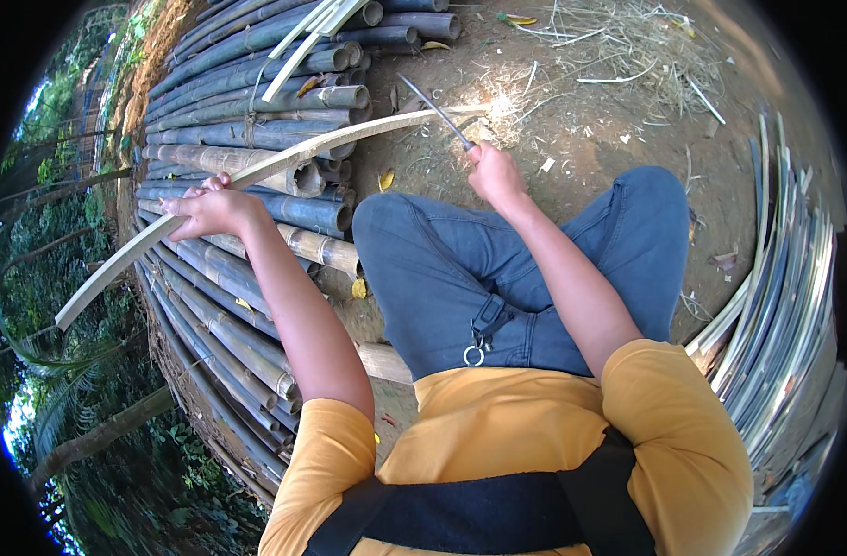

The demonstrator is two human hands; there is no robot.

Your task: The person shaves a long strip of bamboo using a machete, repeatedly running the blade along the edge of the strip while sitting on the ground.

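Note:
My left hand is closed around a long pale bamboo strip. One end of the strip sticks out past my hand to the lower left, and the other reaches right to a sunlit patch of ground. In my right hand is a knife, its handle mostly hidden in the fist. The narrow dark blade points up and to the left, and in the picture it crosses the strip near its far end. Whether blade and strip touch, I cannot tell.
Stacked bamboo poles lie on the left, with several pale split strips on top. Fine shavings cover the ground at the far right. A bundle of thin strips lies to my right. My bent legs are in front of me.

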